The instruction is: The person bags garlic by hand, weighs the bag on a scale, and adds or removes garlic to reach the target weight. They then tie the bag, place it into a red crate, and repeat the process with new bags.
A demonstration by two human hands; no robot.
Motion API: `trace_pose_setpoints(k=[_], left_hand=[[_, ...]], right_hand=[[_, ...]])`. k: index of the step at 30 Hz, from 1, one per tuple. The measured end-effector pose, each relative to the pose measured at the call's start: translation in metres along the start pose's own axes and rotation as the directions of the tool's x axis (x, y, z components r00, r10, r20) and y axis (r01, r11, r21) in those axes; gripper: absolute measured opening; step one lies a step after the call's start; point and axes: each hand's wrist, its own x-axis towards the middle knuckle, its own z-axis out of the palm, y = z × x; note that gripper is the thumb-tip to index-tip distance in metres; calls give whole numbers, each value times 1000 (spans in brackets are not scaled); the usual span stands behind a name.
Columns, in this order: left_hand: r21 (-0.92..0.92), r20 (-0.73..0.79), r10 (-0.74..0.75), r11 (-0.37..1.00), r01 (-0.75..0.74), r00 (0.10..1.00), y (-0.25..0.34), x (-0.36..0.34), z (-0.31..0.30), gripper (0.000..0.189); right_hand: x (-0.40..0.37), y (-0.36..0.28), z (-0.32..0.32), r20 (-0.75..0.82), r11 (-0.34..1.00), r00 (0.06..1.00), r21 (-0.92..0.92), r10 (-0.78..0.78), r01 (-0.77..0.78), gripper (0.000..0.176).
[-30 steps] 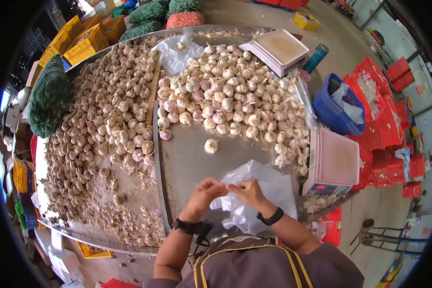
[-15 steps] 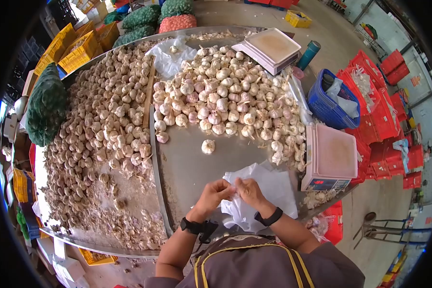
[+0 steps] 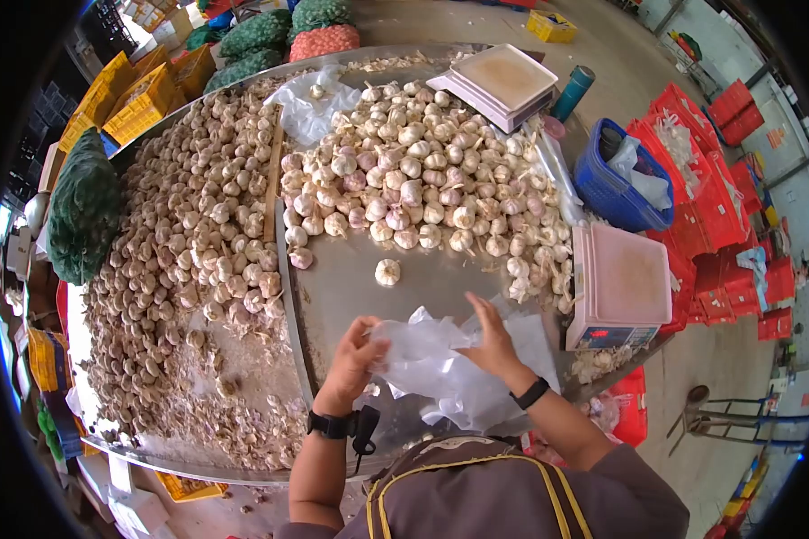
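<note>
A thin white plastic bag (image 3: 427, 359) is spread between my two hands, over the metal tabletop. My left hand (image 3: 355, 359) has its fingers curled around the bag's left edge. On the other side, my right hand (image 3: 493, 343) is open, index finger stretched away and thumb right at the bag's edge. More flat plastic bags (image 3: 535, 346) lie beneath, to the right. A single garlic bulb (image 3: 387, 272) sits apart on the metal beyond the bag, in front of a large heap of garlic bulbs (image 3: 413, 166).
A darker garlic pile (image 3: 189, 216) lies left of a metal divider (image 3: 298, 350). One pink-topped scale (image 3: 620, 274) stands at right, another scale (image 3: 499, 81) at the back. Beside them are a blue basket (image 3: 602, 184), a teal bottle (image 3: 573, 92) and red crates (image 3: 710, 207).
My hands have moved apart from their pinch together, spreading the bag between them. The right hand's fingers have opened; the left stays on the bag's edge.
</note>
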Motion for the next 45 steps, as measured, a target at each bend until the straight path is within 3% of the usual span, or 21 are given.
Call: trace_pose_setpoints(k=[3, 5, 6, 8, 9, 10, 11, 12, 14, 17, 21, 23, 25, 27, 29, 31, 32, 34, 35, 37, 45], left_hand=[[401, 123, 67, 909, -112, 990, 8, 2, 14, 22], [956, 60, 433, 234, -176, 899, 19, 3, -5, 26], [988, -17, 556, 137, -71, 831, 21, 8, -25, 27], [984, -81, 587, 177, -31, 806, 23, 9, -79, 15], [832, -182, 434, 546, -98, 882, 13, 15, -129, 10], [683, -220, 325, 725, -93, 920, 13, 6, -136, 10], [497, -233, 212, 865, -71, 949, 16, -3, -138, 11], [497, -242, 212, 865, -67, 947, 17, -12, -142, 11], [-167, -180, -220, 967, 190, 959, 18, -22, -149, 20], [-328, -318, -313, 922, 207, 895, 2, 6, -146, 29], [118, -301, 172, 983, -142, 938, 8, 68, -100, 41], [201, -251, 23, 979, 29, 968, -9, 155, -162, 48], [27, -65, -156, 987, 157, 986, 15, 221, -128, 55], [287, -291, 16, 955, 72, 957, 58, 231, -14, 65], [209, -244, -40, 973, 93, 969, 43, 297, -21, 64], [135, -202, -97, 983, 126, 975, 38, 318, -20, 63], [125, -205, -60, 988, 87, 977, 44, 310, -12, 59], [47, -172, 38, 998, -30, 984, 43, 305, -12, 40], [46, -169, 28, 999, -20, 985, 43, 300, -14, 40], [83, -130, 28, 996, -17, 991, 52, 281, -11, 30], [607, -114, 392, 755, -249, 913, 87, 135, 32, 18]], right_hand=[[9, -17, 9, 204, 974, 964, 182, -173, 136, 39], [11, -18, 12, 655, 797, 752, 415, 74, -440, 31], [10, -15, 14, 657, 793, 751, 417, 75, -444, 31], [9, 0, 17, 875, 557, 477, 439, -86, -705, 28], [8, 5, 17, 923, 431, 329, 385, -202, -816, 30], [9, 8, 17, 955, 388, 190, 268, -229, -882, 35], [5, 13, 21, 955, 389, 182, 263, -233, -883, 35], [-6, 22, 30, 936, 63, 208, 235, -285, -970, 36], [-21, 28, 56, 874, -500, 360, 163, -326, -850, 34], [-19, 28, 77, 948, -679, 316, 213, -30, -703, 33], [6, 55, 123, 912, -649, 387, 376, 134, -662, 36], [28, 81, 135, 881, -631, 415, 458, 226, -627, 36], [56, 123, 148, 765, -536, 423, 642, 485, -548, 36], [100, 147, 157, 560, -399, 371, 811, 741, -428, 37], [145, 153, 156, 437, -326, 335, 883, 835, -338, 38], [170, 158, 156, 155, 20, 398, 916, 904, -402, 42], [177, 161, 152, 152, 20, 391, 916, 908, -401, 42], [188, 167, 134, 112, 251, 643, 860, 757, -445, 43], [186, 167, 121, 108, 252, 636, 857, 764, -449, 43], [186, 164, 96, 97, 621, 810, 590, 579, -515, 41], [165, 60, -33, -23, 682, 916, 675, 400, -281, 36]])
